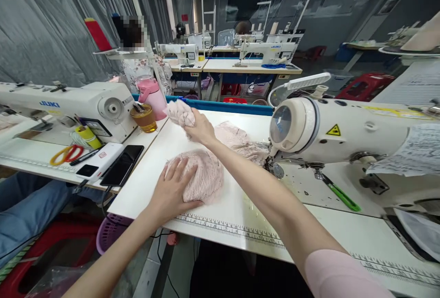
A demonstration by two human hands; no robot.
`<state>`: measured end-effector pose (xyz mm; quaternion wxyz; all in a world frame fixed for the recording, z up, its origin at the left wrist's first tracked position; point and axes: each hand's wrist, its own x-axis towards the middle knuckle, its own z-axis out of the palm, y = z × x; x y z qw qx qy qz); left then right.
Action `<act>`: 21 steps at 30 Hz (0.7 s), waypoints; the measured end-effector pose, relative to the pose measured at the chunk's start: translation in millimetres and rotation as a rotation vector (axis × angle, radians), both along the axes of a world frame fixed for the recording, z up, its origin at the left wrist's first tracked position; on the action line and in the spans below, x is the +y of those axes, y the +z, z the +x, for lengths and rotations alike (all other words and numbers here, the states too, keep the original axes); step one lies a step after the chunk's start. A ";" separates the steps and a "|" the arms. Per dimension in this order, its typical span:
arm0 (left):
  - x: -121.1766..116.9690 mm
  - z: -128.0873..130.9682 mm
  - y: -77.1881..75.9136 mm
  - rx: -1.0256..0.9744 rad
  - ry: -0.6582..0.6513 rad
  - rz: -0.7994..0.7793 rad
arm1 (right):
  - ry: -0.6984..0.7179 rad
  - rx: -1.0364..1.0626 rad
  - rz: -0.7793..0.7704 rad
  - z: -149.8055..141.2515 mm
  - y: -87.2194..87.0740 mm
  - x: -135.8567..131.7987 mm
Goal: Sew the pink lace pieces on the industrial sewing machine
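Under my left hand (173,190) lies a pale pink lace piece, rounded like a bra cup (208,176), on the white sewing table (146,197). The fingers of that hand are spread flat over its left side. My right arm crosses over to the far left, where my right hand (201,128) grips a bunched pale pink lace piece (180,113) above the table. More pink lace fabric (232,135) lies behind my right forearm and runs to the needle area of the sewing machine (330,128).
Green-handled snips (342,193) rest on the machine bed. To the left are a black phone (123,166), a white device (99,162), scissors (67,154), a glass of amber drink (146,119) and a pink jug (153,98). A co-worker's jeans-clad leg (30,215) shows at left.
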<state>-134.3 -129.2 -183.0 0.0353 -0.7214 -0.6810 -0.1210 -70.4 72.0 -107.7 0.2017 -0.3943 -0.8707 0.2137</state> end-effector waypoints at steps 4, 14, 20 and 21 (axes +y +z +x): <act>25.8 -28.9 0.9 -0.019 -0.002 -0.012 | 0.142 0.351 -0.044 58.6 23.1 -21.3; 62.8 -42.7 27.8 -0.074 0.006 0.123 | -0.222 0.495 -0.644 235.4 -0.2 -118.5; 0.1 75.0 36.8 -0.769 0.052 -0.047 | -0.231 0.872 -1.039 263.7 -16.9 -147.2; -10.2 98.3 33.0 -0.955 0.007 -0.158 | -0.204 0.874 -1.017 263.2 -20.1 -153.8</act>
